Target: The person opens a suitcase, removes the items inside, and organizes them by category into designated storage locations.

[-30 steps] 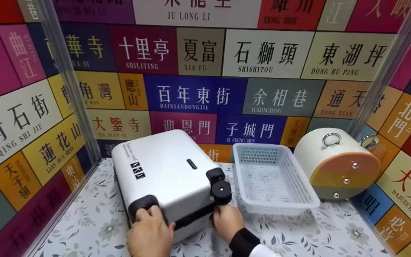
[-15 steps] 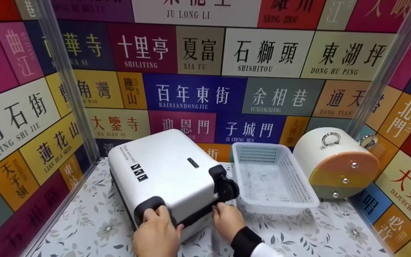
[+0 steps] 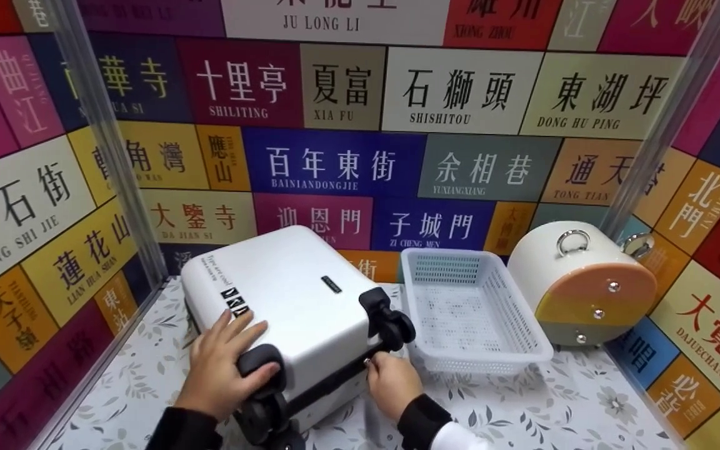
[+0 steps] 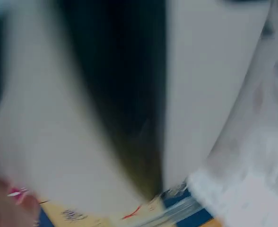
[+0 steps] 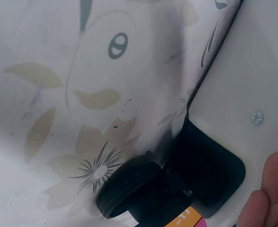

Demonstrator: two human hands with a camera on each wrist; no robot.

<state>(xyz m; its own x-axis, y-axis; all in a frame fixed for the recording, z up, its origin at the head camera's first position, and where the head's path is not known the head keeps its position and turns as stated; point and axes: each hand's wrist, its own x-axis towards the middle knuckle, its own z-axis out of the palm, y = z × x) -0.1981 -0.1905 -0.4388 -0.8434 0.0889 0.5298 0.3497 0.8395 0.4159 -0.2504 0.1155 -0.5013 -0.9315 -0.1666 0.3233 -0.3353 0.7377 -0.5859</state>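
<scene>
A white hard-shell suitcase (image 3: 285, 281) with black corner guards lies on its side on the table. Over its near left corner rests my left hand (image 3: 219, 362), fingers spread on the shell and thumb across the black guard. Black caster wheels (image 3: 269, 415) stick out just below that hand. My right hand (image 3: 391, 384), fingers curled, pinches a small metal zipper pull (image 3: 367, 361) on the dark seam (image 3: 329, 384) round the side. Above it is another caster wheel (image 3: 402, 326), its neighbouring wheel also near in the right wrist view. Motion blurs the left wrist view of the seam.
Right of the suitcase stands a white plastic basket (image 3: 419, 312) with perforated walls. Beyond it is a rounded cream case (image 3: 554, 250) with a striped front and metal ring handles. Sign-patterned panels (image 3: 335, 156) enclose the floral-covered table (image 3: 585, 406) at back and sides.
My left hand has let go of the near corner and moved left, spreading over the shell and uncovering wheels. The right-side caster has swivelled outward. My right hand stays at the seam.
</scene>
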